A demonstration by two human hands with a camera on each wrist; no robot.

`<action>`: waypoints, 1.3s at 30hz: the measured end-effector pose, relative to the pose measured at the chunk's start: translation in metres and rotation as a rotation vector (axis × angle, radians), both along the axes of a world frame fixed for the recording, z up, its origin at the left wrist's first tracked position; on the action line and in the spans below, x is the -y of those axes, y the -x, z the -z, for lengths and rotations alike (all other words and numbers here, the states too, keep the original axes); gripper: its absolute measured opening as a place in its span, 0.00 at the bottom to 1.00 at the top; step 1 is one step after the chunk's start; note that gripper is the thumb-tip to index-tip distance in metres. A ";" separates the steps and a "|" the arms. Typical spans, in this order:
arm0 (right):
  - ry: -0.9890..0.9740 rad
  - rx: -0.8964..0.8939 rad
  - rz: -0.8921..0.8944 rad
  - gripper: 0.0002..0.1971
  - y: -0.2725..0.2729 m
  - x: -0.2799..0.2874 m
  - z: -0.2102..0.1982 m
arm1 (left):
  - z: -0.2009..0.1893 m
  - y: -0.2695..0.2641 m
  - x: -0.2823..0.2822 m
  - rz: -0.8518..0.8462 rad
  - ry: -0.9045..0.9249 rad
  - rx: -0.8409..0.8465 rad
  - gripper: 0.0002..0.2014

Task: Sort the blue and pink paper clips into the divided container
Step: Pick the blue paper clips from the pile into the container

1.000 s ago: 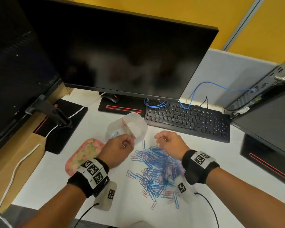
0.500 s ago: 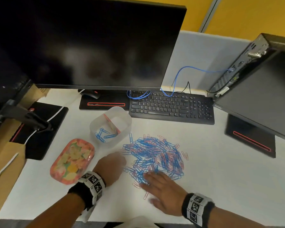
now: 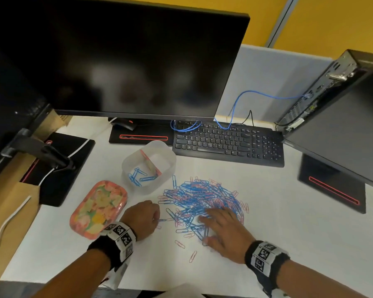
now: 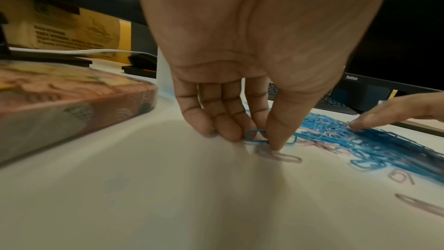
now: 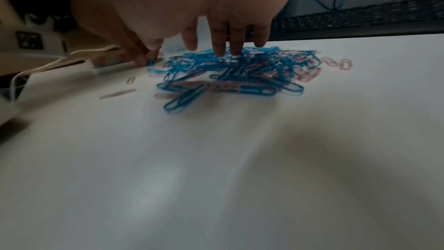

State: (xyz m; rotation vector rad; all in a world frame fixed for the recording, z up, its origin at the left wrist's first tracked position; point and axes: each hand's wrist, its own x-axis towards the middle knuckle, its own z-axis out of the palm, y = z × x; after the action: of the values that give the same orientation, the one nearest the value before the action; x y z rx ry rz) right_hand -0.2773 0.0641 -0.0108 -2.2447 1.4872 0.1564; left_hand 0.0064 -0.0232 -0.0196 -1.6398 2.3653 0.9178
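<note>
A heap of blue and pink paper clips (image 3: 200, 201) lies on the white desk, also seen as the heap (image 5: 238, 71) in the right wrist view. Behind it stands the clear divided container (image 3: 149, 166) with several blue clips in its left compartment. My left hand (image 3: 144, 216) sits at the heap's left edge, thumb and fingers pinching one blue clip (image 4: 258, 136) against the desk. My right hand (image 3: 222, 226) lies spread over the heap's near side, straight fingers (image 5: 222, 45) pressing on the clips.
A flowered pink lid (image 3: 99, 209) lies left of my left hand. A black keyboard (image 3: 228, 145) runs behind the heap, under a large monitor (image 3: 138, 61). Another monitor's stand (image 3: 332, 188) is at the right. Loose pink clips (image 3: 192, 255) lie near the front edge.
Both hands came back from the container's side to the near edge of the heap. The right hand flattened onto the clips; the left closed on a blue clip. The head view shifted.
</note>
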 end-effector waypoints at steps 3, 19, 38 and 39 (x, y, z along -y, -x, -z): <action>0.081 0.002 0.123 0.30 0.002 0.013 -0.001 | -0.004 0.005 -0.001 -0.030 0.048 -0.052 0.12; 0.003 -0.273 0.210 0.38 0.040 0.013 0.020 | 0.024 0.050 -0.010 0.435 0.128 0.156 0.37; -0.037 -0.187 0.302 0.37 0.051 0.023 0.017 | 0.015 0.086 -0.009 0.323 0.144 0.151 0.37; -0.052 -0.189 0.288 0.36 0.048 0.026 0.018 | 0.016 0.089 -0.010 0.325 0.132 0.165 0.36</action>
State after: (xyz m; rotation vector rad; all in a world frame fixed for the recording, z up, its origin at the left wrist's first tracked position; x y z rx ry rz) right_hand -0.3253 0.0380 -0.0286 -1.9937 1.8636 0.3200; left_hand -0.0830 -0.0131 -0.0353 -1.2570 2.5160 0.5564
